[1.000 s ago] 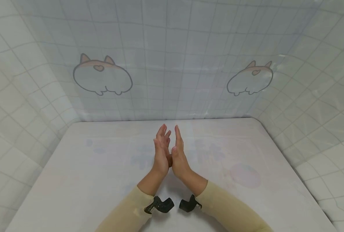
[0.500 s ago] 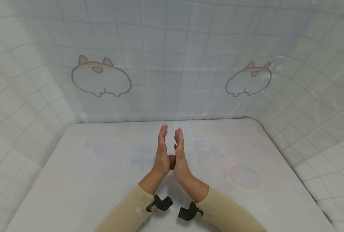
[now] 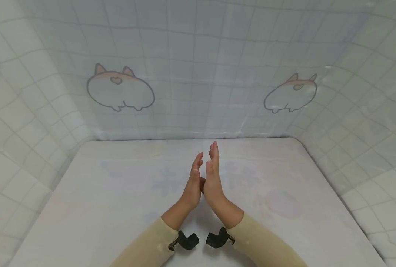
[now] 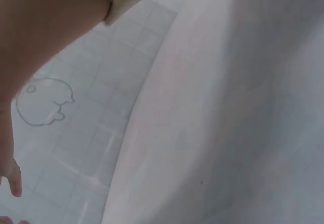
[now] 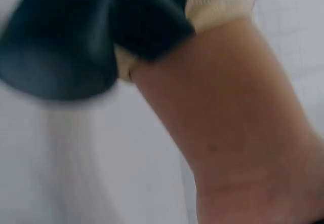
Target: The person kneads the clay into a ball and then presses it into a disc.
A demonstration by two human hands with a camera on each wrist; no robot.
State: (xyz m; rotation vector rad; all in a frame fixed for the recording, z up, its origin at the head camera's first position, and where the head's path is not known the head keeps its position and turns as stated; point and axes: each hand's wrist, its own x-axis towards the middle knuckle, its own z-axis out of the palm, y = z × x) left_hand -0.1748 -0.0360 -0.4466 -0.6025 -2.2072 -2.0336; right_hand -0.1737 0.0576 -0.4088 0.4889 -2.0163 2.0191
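A small brown rounded lump (image 3: 202,184) sits between two facing palms in the head view, mostly covered by them. On its left side the left hand (image 3: 192,187) presses flat, fingers extended and pointing away. The right hand (image 3: 213,183) presses from the other side, its fingers also straight and reaching a bit farther forward than the left ones. Both hands are over the middle of the table. In the left wrist view only part of the left hand (image 4: 6,143) shows along the left edge. The right wrist view is filled by the right wrist (image 5: 228,122), and the lump is hidden there.
A white table (image 3: 117,207) with faint pastel prints lies beneath the hands. Behind it hangs a grid-patterned sheet (image 3: 204,74) with cartoon animal drawings, and similar sheets stand at both sides. Black wrist mounts (image 3: 188,241) stick inward from the cream sleeves (image 3: 151,244).
The palms slide against each other: since half a second ago, the right hand has gone forward and the left back. Less of the lump shows now.
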